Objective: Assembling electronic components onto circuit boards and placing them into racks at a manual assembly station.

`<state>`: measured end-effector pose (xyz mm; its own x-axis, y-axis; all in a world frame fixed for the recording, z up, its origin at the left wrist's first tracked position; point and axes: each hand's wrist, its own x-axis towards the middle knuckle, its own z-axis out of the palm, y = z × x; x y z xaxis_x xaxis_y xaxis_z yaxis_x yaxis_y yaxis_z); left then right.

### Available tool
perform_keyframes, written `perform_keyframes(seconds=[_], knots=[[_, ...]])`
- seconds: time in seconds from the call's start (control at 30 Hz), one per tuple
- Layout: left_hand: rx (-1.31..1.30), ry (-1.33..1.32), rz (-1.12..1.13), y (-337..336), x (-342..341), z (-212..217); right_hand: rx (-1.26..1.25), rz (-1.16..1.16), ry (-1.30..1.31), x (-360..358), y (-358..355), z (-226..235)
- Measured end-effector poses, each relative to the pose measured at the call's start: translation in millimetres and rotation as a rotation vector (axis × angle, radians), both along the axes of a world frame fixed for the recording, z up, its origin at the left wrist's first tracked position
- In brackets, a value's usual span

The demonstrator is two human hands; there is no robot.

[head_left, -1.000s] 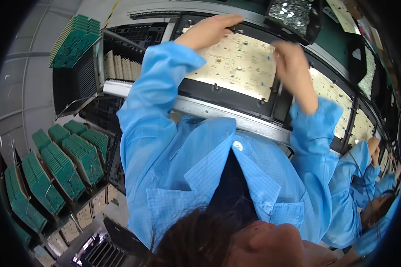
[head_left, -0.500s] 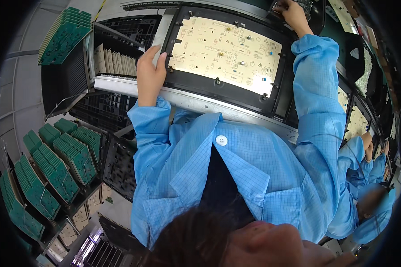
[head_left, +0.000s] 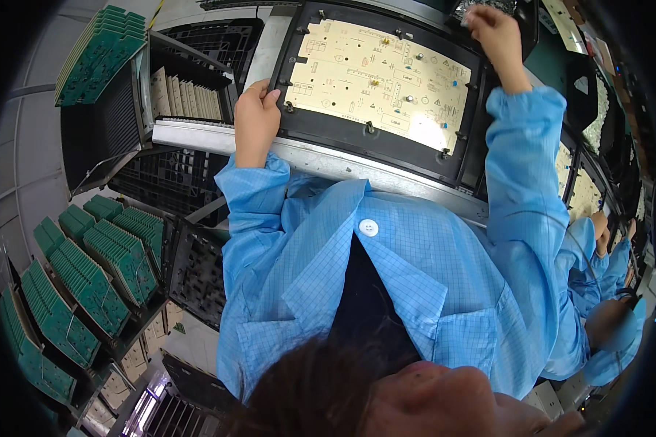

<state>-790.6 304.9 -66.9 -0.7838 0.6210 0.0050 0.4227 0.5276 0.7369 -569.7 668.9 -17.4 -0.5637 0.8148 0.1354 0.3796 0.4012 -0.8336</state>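
Observation:
A pale printed circuit board (head_left: 350, 65) with a few small blue and yellow parts sits in a black carrier frame (head_left: 328, 138), with black clips along its edges. At the frame's left edge, above the metal rail, my left hand (head_left: 256, 120) has its thumb and curled fingers against the black side. My right hand (head_left: 499, 45) is raised past the board's far right corner, beside a dark bin (head_left: 528, 25) of small shiny parts. Its fingertips are pinched together, with a small pale glint at them; what they hold is too small to make out.
A silver metal rail (head_left: 335, 164) runs between me and the frame. On the left stand a rack of pale boards (head_left: 186, 96) and several stacks of green circuit boards (head_left: 87, 269). At right, a co-worker in blue (head_left: 572, 291) works along the same line.
My right hand has lifted out of the dark bin and drawn slightly right, fingertips pinched. My left hand stays at the frame's edge, its fingers more curled. The view has shifted slightly.

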Motion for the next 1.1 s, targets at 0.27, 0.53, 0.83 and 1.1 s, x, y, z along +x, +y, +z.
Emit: perform_keyframes(seconds=[0.27,0.53,0.83,1.1], knots=[[0.003,-0.079,0.058,0.6,-8.7,1.5,-0.296,0.193,-0.279,26.0,-108.0,-12.2],[-0.155,0.173,0.148,11.1,-3.5,1.8,-0.18,0.163,-0.214,61.4,-103.3,-41.1],[0.222,0.412,-0.551,116.4,89.6,22.3,-0.247,0.023,-0.007,84.1,-121.4,-24.5],[0.106,0.365,-0.651,162.1,108.5,-12.2,-0.226,-0.162,0.057,121.3,-132.6,-61.9]])
